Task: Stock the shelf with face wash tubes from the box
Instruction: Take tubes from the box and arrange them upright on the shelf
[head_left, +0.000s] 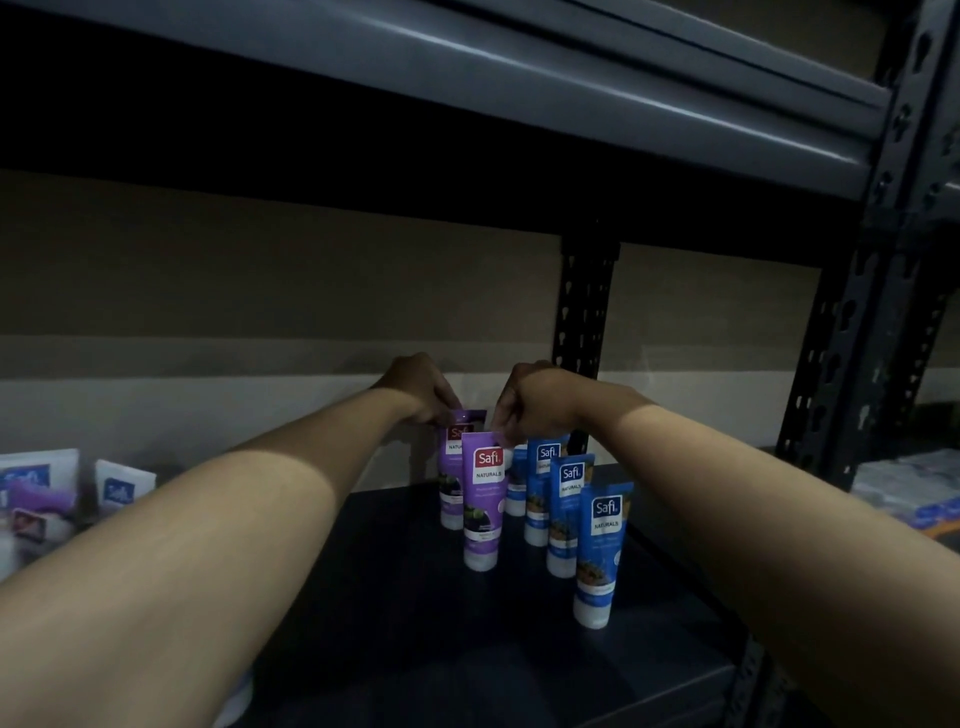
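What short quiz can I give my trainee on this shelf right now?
1. True or false: the blue tubes stand upright on their caps.
2. How many purple tubes stand on the shelf?
3. The left hand holds the top of: A the rear purple tube; B a blue tube; C nothing.
Key: 1 true; 2 two; 3 A.

The front purple tube (483, 506) and the front blue tube (602, 551) each read "Safi NATURALS". A white pack (122, 488) at far left reads "Safi".
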